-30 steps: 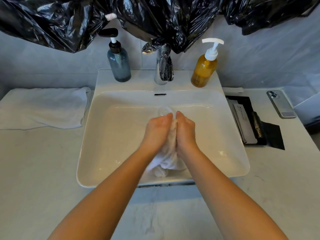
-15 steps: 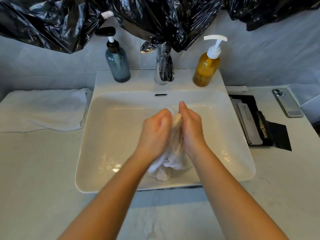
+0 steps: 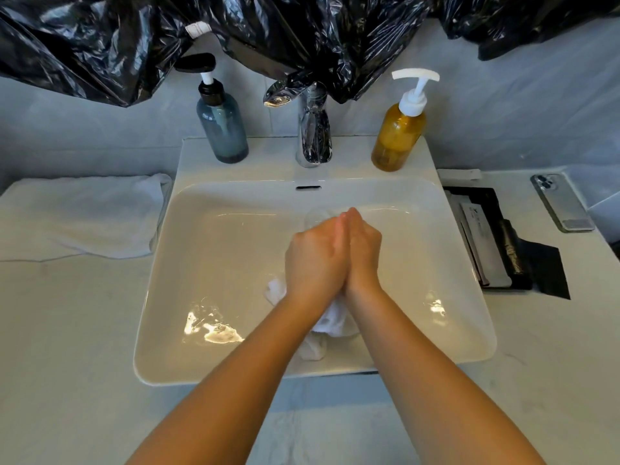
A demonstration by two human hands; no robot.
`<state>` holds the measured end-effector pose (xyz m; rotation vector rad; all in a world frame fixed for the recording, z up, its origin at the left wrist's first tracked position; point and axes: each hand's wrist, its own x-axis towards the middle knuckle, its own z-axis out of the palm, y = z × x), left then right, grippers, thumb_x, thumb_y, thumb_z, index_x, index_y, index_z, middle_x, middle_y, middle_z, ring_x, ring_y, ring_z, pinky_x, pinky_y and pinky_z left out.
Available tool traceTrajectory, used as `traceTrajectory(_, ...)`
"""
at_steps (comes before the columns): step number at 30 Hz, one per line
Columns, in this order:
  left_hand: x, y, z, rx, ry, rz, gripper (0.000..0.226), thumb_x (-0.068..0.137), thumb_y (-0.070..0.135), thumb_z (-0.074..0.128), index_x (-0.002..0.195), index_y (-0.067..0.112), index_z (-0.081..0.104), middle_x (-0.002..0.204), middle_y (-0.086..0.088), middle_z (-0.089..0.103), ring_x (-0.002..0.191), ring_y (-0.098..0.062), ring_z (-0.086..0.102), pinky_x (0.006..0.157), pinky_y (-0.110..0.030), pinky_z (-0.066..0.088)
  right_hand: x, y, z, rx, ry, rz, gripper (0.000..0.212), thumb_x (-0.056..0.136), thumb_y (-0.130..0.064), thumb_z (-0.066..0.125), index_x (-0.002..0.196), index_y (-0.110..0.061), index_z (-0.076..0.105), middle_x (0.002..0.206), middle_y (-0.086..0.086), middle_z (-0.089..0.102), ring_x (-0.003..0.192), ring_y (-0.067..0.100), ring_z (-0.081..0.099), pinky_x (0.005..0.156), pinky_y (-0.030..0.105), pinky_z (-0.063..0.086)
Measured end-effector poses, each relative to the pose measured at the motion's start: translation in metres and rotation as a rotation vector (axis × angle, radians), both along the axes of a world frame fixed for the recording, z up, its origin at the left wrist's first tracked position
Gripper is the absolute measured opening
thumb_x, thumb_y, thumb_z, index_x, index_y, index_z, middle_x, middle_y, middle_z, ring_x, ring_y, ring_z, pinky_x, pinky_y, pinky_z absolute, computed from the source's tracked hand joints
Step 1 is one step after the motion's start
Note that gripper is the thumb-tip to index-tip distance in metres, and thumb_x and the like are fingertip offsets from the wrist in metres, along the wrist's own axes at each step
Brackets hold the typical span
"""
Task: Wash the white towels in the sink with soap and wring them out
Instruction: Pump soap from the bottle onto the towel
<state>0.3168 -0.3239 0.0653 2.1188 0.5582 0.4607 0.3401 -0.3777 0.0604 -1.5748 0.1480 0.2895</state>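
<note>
Here the left hand and the right hand meet palm to palm above the middle of the white rectangular ceramic sink. Their fingers are straight and laid flat together, pressing a small crumpled white towel whose loose end hangs out below the wrists toward the near rim. A second folded white towel lies on the pale table just left of the sink, while a smoky blue pump bottle and an amber pump bottle flank the chrome tap.
</note>
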Motion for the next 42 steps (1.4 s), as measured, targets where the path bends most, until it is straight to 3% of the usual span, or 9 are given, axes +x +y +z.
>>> traceTrajectory(8,0.005,-0.002,-0.007,-0.069,0.044,0.022,0.052,0.103,0.036,0.036,0.056,0.018,0.048,0.058,-0.006,0.057,0.063,-0.031,0.061,0.060,-0.038,0.043,0.006,-0.005,-0.006,0.019,0.100,-0.005,0.044,0.102,-0.024,0.048,0.059,-0.018,0.053,0.058,-0.001,0.058,0.059,0.013,0.058,0.063,0.032,0.046)
traceTrajectory(17,0.002,-0.006,-0.004,-0.225,0.080,-0.064,0.047,0.105,0.023,0.042,0.060,0.017,0.056,0.063,-0.008,0.063,0.064,-0.016,0.061,0.064,-0.032,0.045,0.014,-0.012,-0.013,-0.038,0.144,0.057,0.052,0.099,-0.025,0.049,0.047,-0.021,0.055,0.051,-0.007,0.057,0.061,0.019,0.058,0.064,0.036,0.048)
traceTrajectory(21,-0.004,0.024,-0.002,-0.400,0.135,-0.209,0.046,0.103,0.033,0.046,0.060,0.018,0.044,0.059,0.005,0.044,0.054,-0.006,0.038,0.060,-0.027,0.034,0.028,-0.028,0.003,-0.014,0.235,0.076,0.040,0.100,-0.030,0.051,0.062,-0.019,0.052,0.047,-0.008,0.055,0.050,0.012,0.057,0.056,0.028,0.043)
traceTrajectory(23,-0.004,0.050,-0.001,-0.268,0.208,-0.380,0.044,0.097,0.047,0.052,0.066,0.016,0.047,0.065,0.003,0.044,0.059,-0.007,0.037,0.061,-0.026,0.033,0.032,-0.037,0.004,0.002,0.272,0.126,0.037,0.100,-0.039,0.052,0.068,-0.020,0.055,0.049,-0.008,0.060,0.053,0.011,0.060,0.058,0.027,0.043)
traceTrajectory(26,-0.008,0.079,0.006,0.225,0.421,-0.614,0.040,0.086,0.061,0.060,0.066,0.027,0.051,0.061,0.009,0.051,0.057,-0.003,0.044,0.058,-0.026,0.034,0.034,-0.050,0.006,-0.026,0.217,0.251,0.046,0.097,-0.050,0.055,0.081,-0.008,0.062,0.074,-0.001,0.066,0.074,0.018,0.063,0.070,0.029,0.045)
traceTrajectory(30,-0.019,0.111,0.019,0.481,0.336,-0.590,0.040,0.078,0.068,0.058,0.071,0.030,0.049,0.065,0.011,0.052,0.063,-0.004,0.048,0.060,-0.034,0.041,0.034,-0.076,0.012,-0.168,-0.216,0.490,0.035,0.094,-0.025,0.065,0.063,-0.011,0.054,0.058,-0.008,0.048,0.058,0.008,0.045,0.059,0.020,0.039)
traceTrajectory(34,-0.043,0.104,0.010,0.474,0.432,-0.695,0.023,0.088,0.037,0.069,0.089,0.027,0.048,0.081,0.018,0.044,0.073,-0.006,0.046,0.065,-0.029,0.039,0.030,-0.092,0.012,-0.493,-0.332,0.868,0.016,0.085,-0.030,0.073,0.079,-0.015,0.069,0.083,-0.005,0.061,0.075,0.011,0.059,0.071,0.021,0.049)
traceTrajectory(38,-0.072,0.093,-0.021,0.497,0.675,-0.737,0.054,0.081,0.067,0.062,0.121,0.035,0.047,0.126,0.011,0.048,0.109,-0.010,0.046,0.094,-0.030,0.041,0.017,-0.099,-0.010,-0.793,-0.324,1.004,0.034,0.080,-0.056,0.070,0.098,-0.028,0.070,0.120,-0.014,0.054,0.110,0.008,0.053,0.098,0.034,0.046)
traceTrajectory(42,-0.075,0.084,-0.031,0.315,0.802,-0.641,0.092,0.078,0.070,0.063,0.152,0.033,0.023,0.153,0.007,0.035,0.132,-0.017,0.042,0.106,-0.037,0.038,0.001,-0.077,-0.024,-0.785,-0.216,1.061,0.088,0.078,-0.061,0.072,0.151,-0.039,0.029,0.150,-0.008,0.033,0.133,0.014,0.041,0.106,0.038,0.041)
